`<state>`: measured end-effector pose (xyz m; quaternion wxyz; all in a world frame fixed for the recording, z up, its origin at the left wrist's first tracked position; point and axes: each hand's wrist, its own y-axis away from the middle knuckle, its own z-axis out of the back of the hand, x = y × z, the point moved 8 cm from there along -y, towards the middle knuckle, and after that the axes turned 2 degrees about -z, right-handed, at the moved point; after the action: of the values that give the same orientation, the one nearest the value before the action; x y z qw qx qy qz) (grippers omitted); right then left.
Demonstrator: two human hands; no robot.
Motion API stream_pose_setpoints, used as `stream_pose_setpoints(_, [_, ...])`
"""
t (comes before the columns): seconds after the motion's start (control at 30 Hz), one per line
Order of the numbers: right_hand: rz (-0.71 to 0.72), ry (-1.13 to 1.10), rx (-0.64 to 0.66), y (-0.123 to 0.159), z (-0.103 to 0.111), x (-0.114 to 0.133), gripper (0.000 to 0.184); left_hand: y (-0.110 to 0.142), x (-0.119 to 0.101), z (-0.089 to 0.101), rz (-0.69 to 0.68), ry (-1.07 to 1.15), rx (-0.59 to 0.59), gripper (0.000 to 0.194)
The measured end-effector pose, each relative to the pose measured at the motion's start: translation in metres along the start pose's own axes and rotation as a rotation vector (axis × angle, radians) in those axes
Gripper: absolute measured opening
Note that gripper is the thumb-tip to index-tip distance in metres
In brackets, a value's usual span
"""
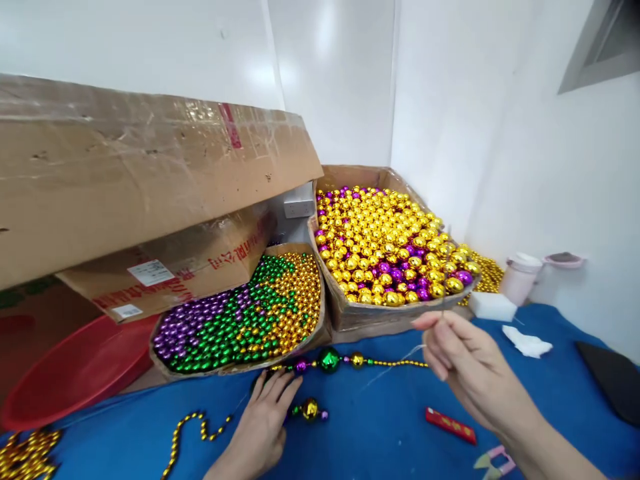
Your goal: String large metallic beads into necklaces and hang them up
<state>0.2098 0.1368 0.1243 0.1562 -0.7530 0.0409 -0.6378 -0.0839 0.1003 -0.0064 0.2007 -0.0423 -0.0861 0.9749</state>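
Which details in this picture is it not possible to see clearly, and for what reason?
All in the head view:
1. Bead strand: partly hidden by the left hand.
2. Thin item at the fingertips of the right hand: too fine and blurred to identify.
3. Black flat object: cut off by the right edge.
4. Gold strands: cut off by the left and bottom edges.
5. Marks on the red packet: too small to read.

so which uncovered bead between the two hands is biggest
The large green bead in the far row: it looks clearly wider than the purple bead to its left, the gold bead to its right and the near-row gold bead.
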Motion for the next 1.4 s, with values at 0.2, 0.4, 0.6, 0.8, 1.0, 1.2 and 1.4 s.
stream_pose_setpoints(0.2, [-0.033,0.007,0.125,-0.003,-0.029,-0.007,0.023,-0.030,-0.057,0.014,0.086,0.643,-0.076,0.038])
stream_pose_setpoints(0.4, [-0.035,0.009,0.175,-0.009,-0.045,-0.002,0.026,-0.077,-0.075,-0.003,0.229,1.359,0.024,0.036])
stream_pose_setpoints(0.6, [-0.042,-0.022,0.148,-0.019,-0.044,-0.018,0.024,-0.099,-0.090,-0.023,0.171,1.529,0.249,0.041])
stream_pose_setpoints(0.8, [-0.046,-0.017,0.126,-0.026,-0.040,-0.028,0.025,-0.091,-0.097,-0.031,0.138,1.638,0.345,0.036])
stream_pose_setpoints(1.0, [-0.042,-0.027,0.109,-0.029,-0.038,-0.032,0.025,-0.088,-0.099,-0.029,0.102,1.657,0.372,0.036])
stream_pose_setpoints(1.2, [-0.051,-0.026,0.106,-0.029,-0.037,-0.035,0.026,-0.087,-0.100,-0.032,0.095,1.547,0.389,0.030])
stream_pose_setpoints(1.4, [-0.062,-0.020,0.098,-0.025,-0.035,-0.036,0.027,-0.085,-0.100,-0.031,0.075,1.326,0.338,0.026])
